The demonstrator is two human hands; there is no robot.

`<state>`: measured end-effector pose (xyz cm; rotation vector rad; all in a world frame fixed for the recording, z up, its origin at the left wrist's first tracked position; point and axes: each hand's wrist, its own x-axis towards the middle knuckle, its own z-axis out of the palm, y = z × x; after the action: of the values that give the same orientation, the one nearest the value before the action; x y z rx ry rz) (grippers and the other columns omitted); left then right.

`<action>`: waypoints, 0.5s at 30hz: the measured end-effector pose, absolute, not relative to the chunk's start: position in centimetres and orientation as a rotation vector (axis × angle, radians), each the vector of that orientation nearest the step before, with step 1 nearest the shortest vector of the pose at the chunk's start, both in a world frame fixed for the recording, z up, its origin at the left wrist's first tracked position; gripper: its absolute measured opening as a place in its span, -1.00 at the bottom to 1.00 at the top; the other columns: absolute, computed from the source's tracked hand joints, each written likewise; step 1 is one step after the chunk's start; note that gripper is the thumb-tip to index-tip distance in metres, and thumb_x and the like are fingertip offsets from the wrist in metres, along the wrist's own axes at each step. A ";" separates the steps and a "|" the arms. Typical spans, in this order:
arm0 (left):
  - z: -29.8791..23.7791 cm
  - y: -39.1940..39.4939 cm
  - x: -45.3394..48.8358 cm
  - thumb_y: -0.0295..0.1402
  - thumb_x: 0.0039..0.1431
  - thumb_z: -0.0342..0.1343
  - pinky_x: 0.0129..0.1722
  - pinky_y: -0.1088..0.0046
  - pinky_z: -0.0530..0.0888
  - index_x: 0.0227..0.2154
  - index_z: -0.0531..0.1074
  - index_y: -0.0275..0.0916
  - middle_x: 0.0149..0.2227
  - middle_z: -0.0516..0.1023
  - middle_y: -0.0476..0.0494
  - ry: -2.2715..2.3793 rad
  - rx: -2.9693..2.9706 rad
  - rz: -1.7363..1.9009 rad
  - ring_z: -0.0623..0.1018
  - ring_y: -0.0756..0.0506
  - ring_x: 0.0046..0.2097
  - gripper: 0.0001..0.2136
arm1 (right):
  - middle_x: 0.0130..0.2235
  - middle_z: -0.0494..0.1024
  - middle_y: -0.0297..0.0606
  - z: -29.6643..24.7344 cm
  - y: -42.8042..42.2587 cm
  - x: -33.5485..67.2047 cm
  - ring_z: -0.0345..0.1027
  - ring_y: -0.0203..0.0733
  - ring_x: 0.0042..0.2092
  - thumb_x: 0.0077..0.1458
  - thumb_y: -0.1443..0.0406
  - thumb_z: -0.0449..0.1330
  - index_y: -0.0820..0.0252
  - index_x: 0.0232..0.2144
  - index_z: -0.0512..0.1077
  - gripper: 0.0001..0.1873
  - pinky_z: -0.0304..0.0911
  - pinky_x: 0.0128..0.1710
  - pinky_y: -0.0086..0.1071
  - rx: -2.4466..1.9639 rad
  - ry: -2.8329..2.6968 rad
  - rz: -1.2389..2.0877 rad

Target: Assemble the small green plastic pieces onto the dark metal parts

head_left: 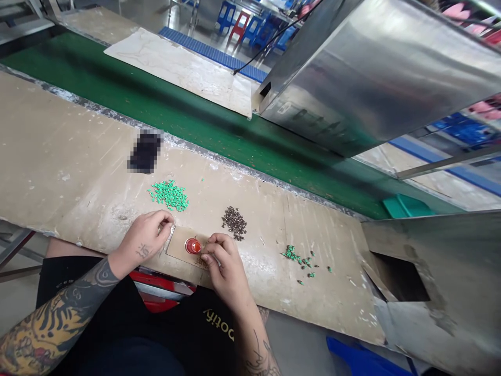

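Observation:
My left hand (pixel 145 239) rests curled on the worn bench, fingertips pinched at the left edge of a small brown card (pixel 179 249). A small red round piece (pixel 193 245) sits on that card. My right hand (pixel 224 265) is curled just right of the red piece, fingertips pinched together close to it; what they hold is too small to make out. A heap of small green parts (pixel 169 194) lies beyond my left hand. A heap of small dark brown parts (pixel 234 221) lies beyond my right hand.
More green parts (pixel 300 258) are scattered to the right. A green conveyor belt (pixel 164 104) runs behind the bench, under a steel hood (pixel 376 73). A square opening (pixel 399 275) is cut at the right. A blurred dark object (pixel 145 151) lies at the bench's far edge.

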<state>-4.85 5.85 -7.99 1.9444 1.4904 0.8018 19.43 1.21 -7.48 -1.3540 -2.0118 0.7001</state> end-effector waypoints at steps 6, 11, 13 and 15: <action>-6.8 3.5 -4.5 -0.44 0.26 0.08 -0.25 0.42 0.50 -0.29 0.53 -0.24 -0.30 0.59 -0.09 1.287 1.625 1.032 0.57 -0.06 -0.26 -0.88 | -0.06 0.40 -0.16 -7.1 1.5 19.3 0.29 0.00 0.00 0.23 0.48 0.16 0.07 -0.23 0.50 -0.79 0.33 -0.01 -0.07 -1.376 -2.079 0.665; -6.4 2.3 -4.3 -0.42 0.28 0.07 -0.22 0.39 0.51 -0.30 0.55 -0.24 -0.31 0.59 -0.12 1.229 1.535 1.019 0.57 -0.08 -0.24 -0.85 | -0.04 0.39 -0.12 -6.9 1.9 18.9 0.27 0.03 0.03 0.23 0.48 0.17 0.09 -0.21 0.50 -0.79 0.34 0.01 -0.02 -1.379 -2.135 0.639; -6.5 1.7 -4.2 -0.41 0.25 0.10 -0.23 0.40 0.52 -0.29 0.56 -0.23 -0.31 0.60 -0.10 1.243 1.472 1.005 0.57 -0.07 -0.26 -0.87 | -0.03 0.40 -0.11 -6.9 2.0 18.9 0.28 0.04 0.03 0.23 0.49 0.17 0.09 -0.21 0.51 -0.78 0.34 0.01 -0.01 -1.378 -2.151 0.630; -6.7 1.3 -4.2 -0.39 0.22 0.13 -0.24 0.40 0.54 -0.28 0.56 -0.23 -0.33 0.61 -0.09 1.258 1.409 0.978 0.58 -0.07 -0.28 -0.89 | -0.03 0.40 -0.12 -7.0 2.0 18.8 0.28 0.03 0.03 0.23 0.49 0.17 0.08 -0.21 0.51 -0.78 0.35 0.01 -0.01 -1.380 -2.154 0.625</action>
<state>-4.23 1.26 -6.75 1.4088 1.2583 0.9785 18.82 2.02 -6.96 -1.3798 -2.1543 0.6253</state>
